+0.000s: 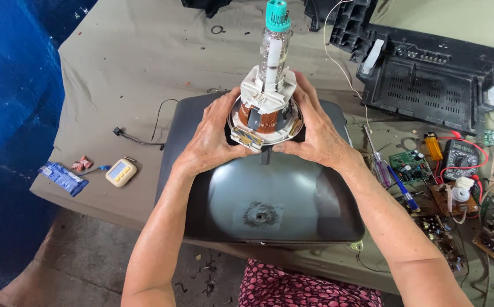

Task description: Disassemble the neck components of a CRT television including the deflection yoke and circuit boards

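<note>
A dark picture tube point(292, 210) lies face down on the cloth-covered table, its glass neck point(274, 48) pointing up with a teal cap on the end. Around the neck's base sits a white plastic yoke with copper windings point(263, 111). My left hand point(210, 139) clasps the yoke from the left. My right hand point(315, 131) clasps it from the right, thumb at its lower rim. A round grey socket mark shows on the tube's near slope.
A black plastic set casing point(429, 77) lies at the back right. Circuit boards, a multimeter point(460, 156), screwdrivers point(379, 165) and wires crowd the right side. A small cream timer point(121, 172), a blue packet and a black cable lie at the left. A blue wall stands left.
</note>
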